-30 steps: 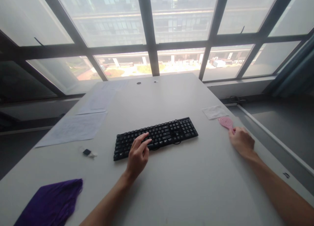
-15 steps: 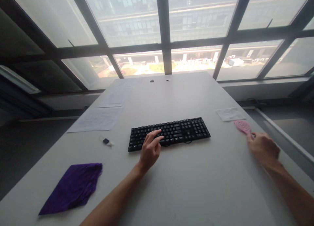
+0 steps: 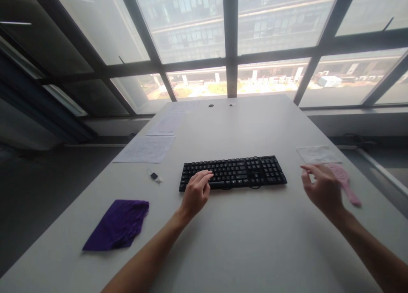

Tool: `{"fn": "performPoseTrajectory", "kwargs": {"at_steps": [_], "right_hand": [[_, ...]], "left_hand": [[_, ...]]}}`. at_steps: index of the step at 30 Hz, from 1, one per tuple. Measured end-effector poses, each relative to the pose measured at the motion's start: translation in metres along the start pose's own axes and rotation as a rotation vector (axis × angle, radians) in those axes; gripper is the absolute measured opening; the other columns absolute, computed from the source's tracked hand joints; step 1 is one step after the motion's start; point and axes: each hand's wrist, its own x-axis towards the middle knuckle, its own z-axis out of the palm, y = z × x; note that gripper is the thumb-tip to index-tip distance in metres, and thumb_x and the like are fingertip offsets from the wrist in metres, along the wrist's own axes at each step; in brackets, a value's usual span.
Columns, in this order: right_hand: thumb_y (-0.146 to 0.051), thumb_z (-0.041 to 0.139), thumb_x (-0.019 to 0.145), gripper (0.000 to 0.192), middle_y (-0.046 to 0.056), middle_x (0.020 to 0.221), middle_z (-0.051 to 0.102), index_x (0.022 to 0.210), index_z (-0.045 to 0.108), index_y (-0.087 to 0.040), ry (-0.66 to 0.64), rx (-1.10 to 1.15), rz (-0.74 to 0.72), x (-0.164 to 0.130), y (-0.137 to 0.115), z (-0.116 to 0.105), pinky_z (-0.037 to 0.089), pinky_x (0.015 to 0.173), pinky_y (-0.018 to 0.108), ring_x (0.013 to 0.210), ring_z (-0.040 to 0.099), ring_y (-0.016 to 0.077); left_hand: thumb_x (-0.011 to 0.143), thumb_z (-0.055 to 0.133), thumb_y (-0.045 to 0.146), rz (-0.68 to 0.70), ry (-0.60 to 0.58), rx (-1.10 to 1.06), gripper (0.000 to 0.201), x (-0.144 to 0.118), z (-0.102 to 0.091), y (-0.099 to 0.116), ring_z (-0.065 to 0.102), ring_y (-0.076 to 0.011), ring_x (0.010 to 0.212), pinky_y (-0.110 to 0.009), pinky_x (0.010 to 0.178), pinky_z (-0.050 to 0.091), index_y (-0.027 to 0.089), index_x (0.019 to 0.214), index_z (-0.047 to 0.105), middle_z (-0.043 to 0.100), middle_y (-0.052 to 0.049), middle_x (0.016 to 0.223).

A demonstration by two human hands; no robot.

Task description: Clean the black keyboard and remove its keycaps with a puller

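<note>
**Right hand lifted off pink brush as left stayed at keyboard**

A white table point(image 3: 248, 242) under a wall of windows point(image 3: 191, 25) carried a black keyboard point(image 3: 234, 173) at its centre. Left of the keyboard lay printed sheets point(image 3: 145, 149), a purple cloth point(image 3: 117, 225) and a small dark clip point(image 3: 154, 176). The left hand point(image 3: 195, 194) rested loosely curled, fingertips on the keyboard's near-left keys, as a second before. The right hand point(image 3: 321, 189), then touching the pink brush point(image 3: 344, 182), hovered open and empty right of the keyboard; the brush lay just behind it, near a white cloth point(image 3: 317, 154), suggesting the brush had been let go
</note>
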Motion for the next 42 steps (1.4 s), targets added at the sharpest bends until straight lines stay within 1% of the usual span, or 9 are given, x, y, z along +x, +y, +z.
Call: {"fn": "performPoseTrajectory", "kwargs": {"at_steps": [5,8,11,14,19,23,29,34,42], "right_hand": [[-0.015,0.052,0.094,0.017,0.008,0.096,0.066,0.103,0.066,-0.019,-0.120,0.400,-0.189,0.000,-0.094,0.016,0.050,0.082,0.036,0.091,0.060,0.0225],[-0.010,0.049,0.095,0.020,0.008,0.093,0.064,0.103,0.064,-0.019,-0.279,0.550,-0.339,-0.014,-0.143,0.026,0.049,0.078,0.034,0.087,0.058,0.0207],[-0.008,0.046,0.095,0.021,0.007,0.091,0.063,0.100,0.064,-0.018,-0.420,0.603,-0.440,-0.028,-0.177,0.037,0.047,0.074,0.032,0.084,0.056,0.0195],[-0.008,0.046,0.096,0.020,0.006,0.086,0.062,0.097,0.064,-0.018,-0.481,0.607,-0.481,-0.034,-0.197,0.048,0.044,0.070,0.031,0.079,0.054,0.0186],[-0.010,0.046,0.097,0.019,0.005,0.084,0.062,0.095,0.064,-0.019,-0.483,0.666,-0.475,-0.025,-0.213,0.057,0.042,0.068,0.030,0.078,0.055,0.0180],[-0.011,0.046,0.098,0.020,0.006,0.086,0.063,0.099,0.064,-0.020,-0.486,0.720,-0.457,-0.016,-0.219,0.059,0.044,0.071,0.030,0.080,0.057,0.0181],[-0.012,0.045,0.097,0.021,0.006,0.086,0.064,0.100,0.065,-0.020,-0.504,0.737,-0.423,-0.021,-0.216,0.070,0.045,0.070,0.030,0.079,0.059,0.0181],[-0.011,0.046,0.096,0.022,0.005,0.083,0.064,0.102,0.065,-0.020,-0.563,0.745,-0.411,-0.032,-0.211,0.075,0.044,0.068,0.029,0.075,0.059,0.0170],[-0.013,0.044,0.098,0.023,0.004,0.078,0.064,0.103,0.066,-0.020,-0.648,0.750,-0.490,-0.041,-0.211,0.074,0.043,0.065,0.028,0.071,0.060,0.0168]], "left_hand": [[0.093,0.045,0.006,-0.027,-0.016,0.030,0.037,-0.024,-0.017,-0.002,0.058,-0.0244,0.124,-0.048,0.108,0.047,0.019,0.124,0.063,0.065,-0.010,0.128],[0.092,0.047,0.004,0.049,-0.095,0.001,0.036,-0.039,-0.021,0.006,0.062,-0.0231,0.111,-0.043,0.098,0.052,0.019,0.120,0.064,0.069,-0.009,0.117],[0.090,0.049,0.004,0.152,-0.229,-0.043,0.032,-0.046,-0.018,0.016,0.063,-0.0219,0.096,-0.038,0.084,0.053,0.019,0.113,0.065,0.070,-0.008,0.104],[0.089,0.049,0.003,0.165,-0.257,-0.080,0.030,-0.044,-0.014,0.021,0.062,-0.0213,0.089,-0.037,0.080,0.050,0.019,0.110,0.065,0.071,-0.007,0.098],[0.092,0.046,0.005,0.099,-0.177,-0.146,0.028,-0.040,-0.016,0.017,0.061,-0.0198,0.085,-0.035,0.076,0.049,0.019,0.106,0.067,0.070,-0.007,0.093],[0.090,0.046,0.004,0.084,-0.188,-0.200,0.031,-0.045,-0.019,0.014,0.062,-0.0201,0.086,-0.036,0.077,0.050,0.020,0.105,0.067,0.071,-0.007,0.093],[0.089,0.047,0.004,0.077,-0.233,-0.246,0.032,-0.049,-0.016,0.011,0.064,-0.0207,0.087,-0.037,0.080,0.050,0.020,0.109,0.066,0.072,-0.007,0.096],[0.087,0.050,0.004,0.058,-0.214,-0.237,0.031,-0.046,-0.020,0.007,0.065,-0.0209,0.089,-0.036,0.080,0.051,0.020,0.107,0.068,0.072,-0.007,0.096],[0.091,0.049,0.005,-0.092,-0.016,-0.089,0.030,-0.042,-0.039,-0.005,0.064,-0.0210,0.096,-0.038,0.087,0.053,0.021,0.108,0.069,0.071,-0.007,0.100]]}}
